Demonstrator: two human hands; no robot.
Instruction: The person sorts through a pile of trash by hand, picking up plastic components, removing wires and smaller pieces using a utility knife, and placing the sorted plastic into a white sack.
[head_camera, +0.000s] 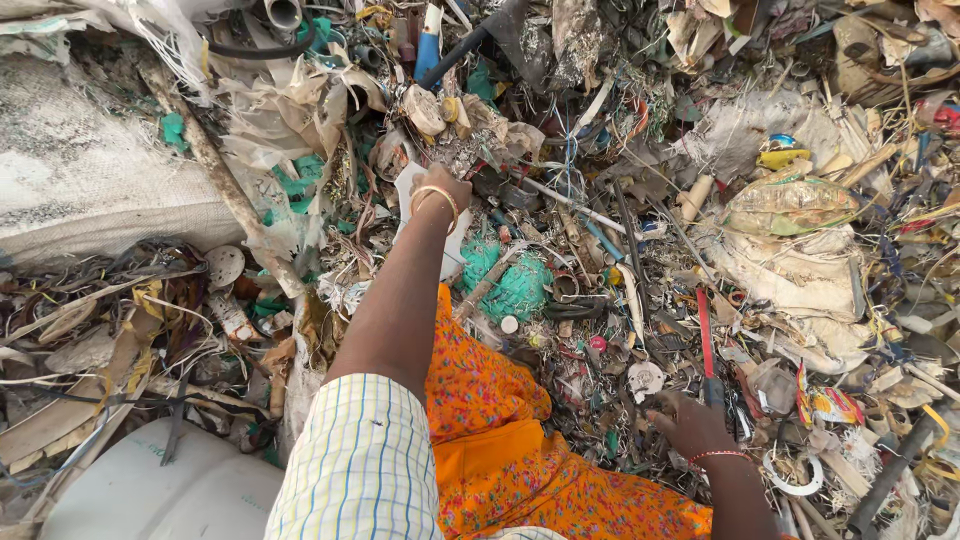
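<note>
My left hand (441, 187), a gold bangle on its wrist, reaches forward into a heap of mixed scrap and closes on a flat white plastic piece (456, 248) that shows on both sides of the wrist. My right hand (685, 418), with a red bangle, rests low at the right, fingers curled into small dark bits of debris. What those fingers hold is hidden. A red-handled tool (705, 340) lies just above that hand. Orange patterned cloth (490, 440) covers my lap between the arms.
A large white woven sack (80, 170) fills the left. A white drum (150, 490) sits at the bottom left. Green netting (518, 285), a long wooden stick (225, 185), a blue tube (428, 50), a crumpled plastic bag (800, 265) and a white ring (795, 485) lie among wires and wrappers.
</note>
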